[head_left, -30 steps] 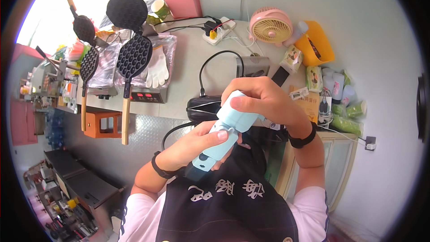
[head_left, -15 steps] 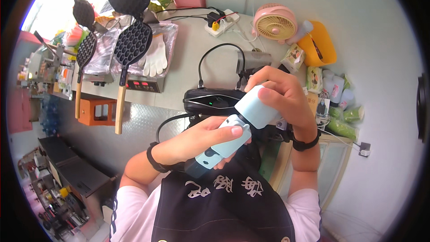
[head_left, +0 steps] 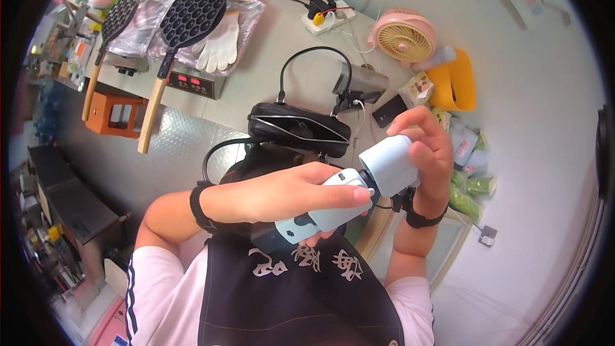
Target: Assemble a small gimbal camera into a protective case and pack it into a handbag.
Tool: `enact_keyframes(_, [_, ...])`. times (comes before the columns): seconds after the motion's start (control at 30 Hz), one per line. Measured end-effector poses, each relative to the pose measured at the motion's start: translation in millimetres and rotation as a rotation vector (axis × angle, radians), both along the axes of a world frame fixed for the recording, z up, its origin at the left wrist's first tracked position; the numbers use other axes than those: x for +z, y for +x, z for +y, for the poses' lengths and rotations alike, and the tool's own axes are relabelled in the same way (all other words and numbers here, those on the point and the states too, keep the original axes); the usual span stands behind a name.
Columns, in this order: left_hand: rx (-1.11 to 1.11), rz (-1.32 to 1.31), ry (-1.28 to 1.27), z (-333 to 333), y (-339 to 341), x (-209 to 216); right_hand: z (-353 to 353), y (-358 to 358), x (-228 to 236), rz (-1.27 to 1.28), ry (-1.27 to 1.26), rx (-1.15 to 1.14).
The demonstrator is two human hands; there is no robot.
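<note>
A light blue bottle (head_left: 336,197) with a dark see-through bottom end lies slantwise in front of my chest. My left hand (head_left: 288,191) is wrapped round its body, thumb along the upper side near the neck. Around the bottle's other end, my right hand (head_left: 428,147) grips a cup-shaped light blue lid (head_left: 389,165) between thumb and fingers. A dark neck shows between lid and body; whether they are still joined I cannot tell. Just beyond my hands, a black handbag (head_left: 298,129) sits partly unzipped at the table edge.
Waffle irons with wooden handles (head_left: 154,112) jut over the table's left edge, near a white glove (head_left: 220,48). Farther back are a power strip (head_left: 330,22) and a pink fan (head_left: 405,33). At right stand a yellow bin (head_left: 453,83) and a dark flat phone-like object (head_left: 389,112).
My view has shifted, so the table's things sit differently in the picture. Both hands, with bottle and lid, have moved right relative to the handbag. The dark flat object has come into sight.
</note>
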State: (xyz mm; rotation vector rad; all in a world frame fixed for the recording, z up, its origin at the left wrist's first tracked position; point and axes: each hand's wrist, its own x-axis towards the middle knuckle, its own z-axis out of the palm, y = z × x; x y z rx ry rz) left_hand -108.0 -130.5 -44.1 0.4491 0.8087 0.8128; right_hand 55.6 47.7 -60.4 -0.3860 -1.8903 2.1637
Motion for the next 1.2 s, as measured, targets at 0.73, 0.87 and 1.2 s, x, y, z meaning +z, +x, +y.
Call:
enact_keyframes(0.73, [0.11,0.071,0.007,5.4,2.9,0.0,-22.3,-10.3,-3.9,0.02,0.044,-0.075])
enact_keyframes(0.87, [0.505,-0.012,0.073,14.8,4.1,-14.8,-27.0,-19.6,-11.8,0.121,0.041,-0.417])
enact_keyframes(1.2, [0.812,0.13,0.432,18.2,0.3,-32.3,-99.4,-15.8,-16.3,-0.091,-0.306,0.069])
